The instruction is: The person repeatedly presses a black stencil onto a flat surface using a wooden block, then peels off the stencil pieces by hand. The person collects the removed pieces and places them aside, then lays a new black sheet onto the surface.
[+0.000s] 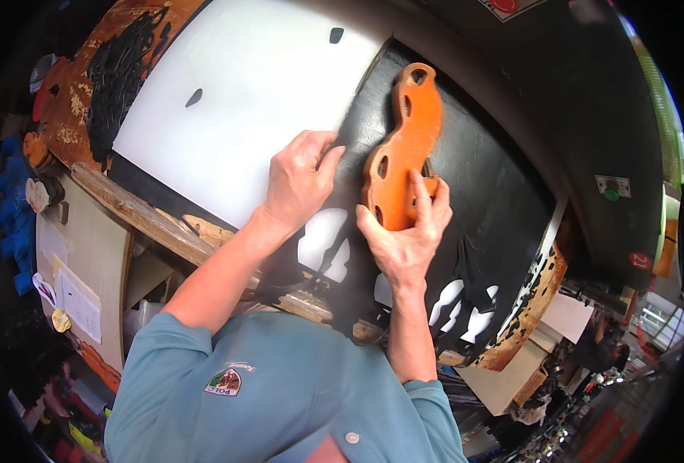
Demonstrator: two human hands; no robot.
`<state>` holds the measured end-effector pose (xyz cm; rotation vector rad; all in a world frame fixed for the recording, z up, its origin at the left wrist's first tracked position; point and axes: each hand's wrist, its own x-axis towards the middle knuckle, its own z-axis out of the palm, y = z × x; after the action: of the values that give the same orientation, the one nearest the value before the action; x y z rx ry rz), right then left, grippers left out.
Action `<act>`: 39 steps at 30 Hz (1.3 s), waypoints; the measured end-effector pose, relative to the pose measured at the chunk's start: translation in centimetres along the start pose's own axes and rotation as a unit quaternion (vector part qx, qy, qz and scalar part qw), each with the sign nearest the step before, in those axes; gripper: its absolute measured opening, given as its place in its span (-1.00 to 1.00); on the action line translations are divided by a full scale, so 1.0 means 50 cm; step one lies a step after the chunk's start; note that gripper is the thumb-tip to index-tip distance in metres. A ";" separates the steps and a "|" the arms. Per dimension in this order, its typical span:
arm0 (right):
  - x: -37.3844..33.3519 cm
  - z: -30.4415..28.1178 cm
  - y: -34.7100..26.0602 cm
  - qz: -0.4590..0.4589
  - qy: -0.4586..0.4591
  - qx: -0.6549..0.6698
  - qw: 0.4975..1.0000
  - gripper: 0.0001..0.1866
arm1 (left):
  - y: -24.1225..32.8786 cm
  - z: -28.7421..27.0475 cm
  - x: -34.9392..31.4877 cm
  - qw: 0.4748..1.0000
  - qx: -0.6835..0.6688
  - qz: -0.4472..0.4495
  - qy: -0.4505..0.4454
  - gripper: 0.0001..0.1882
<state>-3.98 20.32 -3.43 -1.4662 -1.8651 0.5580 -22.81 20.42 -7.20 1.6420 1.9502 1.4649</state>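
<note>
A long, wavy orange cutting die [419, 116] with oval openings along its edge lies on a smooth black sheet [488, 166]. My right hand [410, 231] grips its lower end, thumb on the left side and fingers over the top and right. My left hand [303, 176] is closed in a pinch at the left edge of the black sheet, to the left of the die. Beneath the sheet is a white cutting board [241, 100], which shows through several cut-out shapes near my forearms.
Two small black pieces [336, 35] lie apart on the board. Black scraps [122, 85] are heaped on a worn brown surface at far left. A dark machine body [589, 100] with a green button [610, 194] overhangs on the right. A wooden ledge [145, 212] runs along the near left.
</note>
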 end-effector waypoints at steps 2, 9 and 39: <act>0.006 0.030 -0.008 -0.059 0.004 -0.089 0.994 -0.13 | 0.002 0.000 0.002 1.000 -0.021 -0.019 0.001 -0.81; -0.002 0.005 0.037 -0.052 -0.055 -0.082 0.994 0.09 | -0.012 0.002 0.004 1.000 -0.012 0.012 0.001 -0.81; -0.065 -0.045 0.126 -0.190 -0.053 0.021 0.980 0.02 | 0.046 -0.135 -0.269 0.952 0.073 0.268 -0.129 -0.74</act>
<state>2.23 18.74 -7.13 -1.0299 -2.1348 0.4909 -21.11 5.30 -7.76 2.4306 1.5702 1.1845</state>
